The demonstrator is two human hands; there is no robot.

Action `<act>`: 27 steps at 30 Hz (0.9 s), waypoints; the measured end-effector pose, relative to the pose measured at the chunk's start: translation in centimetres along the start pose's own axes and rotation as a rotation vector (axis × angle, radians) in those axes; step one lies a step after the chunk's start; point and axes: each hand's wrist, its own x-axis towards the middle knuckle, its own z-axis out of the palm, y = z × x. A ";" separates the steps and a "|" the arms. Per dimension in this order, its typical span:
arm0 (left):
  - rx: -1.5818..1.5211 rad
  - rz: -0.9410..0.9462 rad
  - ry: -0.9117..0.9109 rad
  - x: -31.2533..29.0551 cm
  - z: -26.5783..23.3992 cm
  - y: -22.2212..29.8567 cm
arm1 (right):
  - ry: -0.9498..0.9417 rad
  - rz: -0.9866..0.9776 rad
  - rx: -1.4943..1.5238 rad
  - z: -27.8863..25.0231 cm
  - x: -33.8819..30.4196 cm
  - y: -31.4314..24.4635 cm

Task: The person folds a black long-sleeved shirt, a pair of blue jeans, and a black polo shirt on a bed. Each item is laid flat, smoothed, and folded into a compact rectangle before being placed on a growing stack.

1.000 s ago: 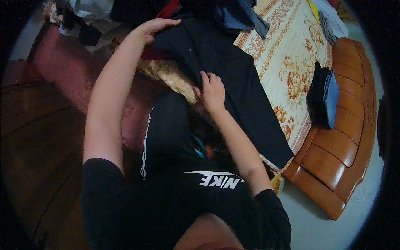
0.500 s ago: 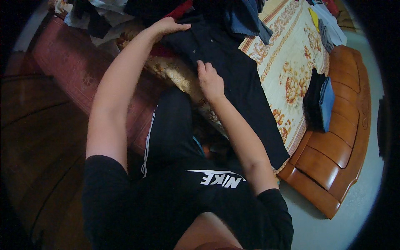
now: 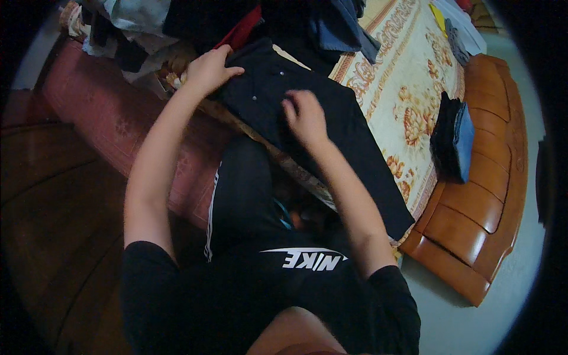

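Note:
A pair of black trousers (image 3: pixel 349 139) with small metal studs lies spread along the near edge of the bed, its leg running down to the right. My left hand (image 3: pixel 210 72) grips the top edge at the far left end, thumb stretched over the cloth. Over the middle of the upper part is my right hand (image 3: pixel 306 118), its fingers loosely bent with a gap between thumb and forefinger. Nothing shows in it, and whether its fingertips touch the cloth is unclear.
Jumbled clothes (image 3: pixel 139 18) heap at the far left, with blue jeans (image 3: pixel 336 29) beside them. A folded dark-and-blue stack (image 3: pixel 455 142) rests by the wooden headboard (image 3: pixel 491 165) on the right. Floral bedding (image 3: pixel 414 112) covers the bed; a reddish padded bench (image 3: pixel 112 112) stands left.
My left hand has moved left and nearer, and the trousers' upper end has shifted with it and lies flatter. My right hand has moved slightly right, with its fingers loosened from the cloth.

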 end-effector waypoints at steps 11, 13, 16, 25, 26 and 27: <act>-0.220 -0.375 -0.017 -5.5 1.4 -2.5 | -0.565 0.284 0.204 3.7 16.5 2.5; -0.454 -0.337 0.135 -6.5 2.9 -2.9 | -0.603 0.221 0.282 1.8 17.1 0.9; -0.686 -0.246 0.415 -7.8 4.9 -1.8 | -0.723 0.270 0.661 1.1 18.3 1.2; -0.420 0.115 0.757 -9.7 6.8 1.5 | -0.794 0.149 0.385 -1.2 20.0 -1.9; -0.558 0.015 0.769 -9.0 6.8 0.9 | -0.773 0.155 0.333 -1.0 20.0 -2.4; -0.703 -0.079 0.770 -8.0 6.7 0.1 | -0.705 0.114 0.323 -0.2 20.2 -1.9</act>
